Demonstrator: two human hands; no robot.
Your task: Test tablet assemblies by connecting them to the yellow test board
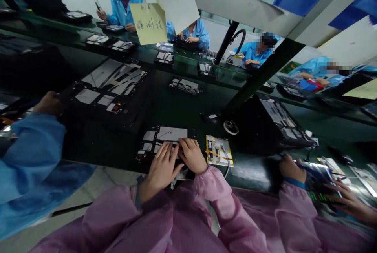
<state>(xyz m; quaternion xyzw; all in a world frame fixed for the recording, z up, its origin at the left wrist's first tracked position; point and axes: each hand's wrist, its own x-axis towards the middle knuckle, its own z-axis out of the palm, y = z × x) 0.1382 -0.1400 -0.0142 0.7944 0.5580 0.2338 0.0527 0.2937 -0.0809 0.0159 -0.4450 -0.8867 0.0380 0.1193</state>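
Note:
An opened tablet-like device (pixel 172 133) with pale battery-like panels and a black frame lies on the dark green bench in front of me. My left hand (pixel 161 167) lies over its near edge, fingers stretched out and thumb apart. Beside it my right hand (pixel 193 156) rests on the device's near right side, fingers extended and lightly bent, their tips near those of the left. Both hands are open, and they cover the part under the fingers. To the right, a yellow-edged panel (pixel 219 151) with an orange strip and a white cable lies close to my right hand.
Stacked opened devices (pixel 110 88) stand at the left and another dark stack (pixel 282 123) at the right. A mouse (pixel 212 118) and a round object (pixel 230 127) sit behind the panel. Co-workers' hands (pixel 49 104) flank me. A slanted post (pixel 265 64) crosses the bench.

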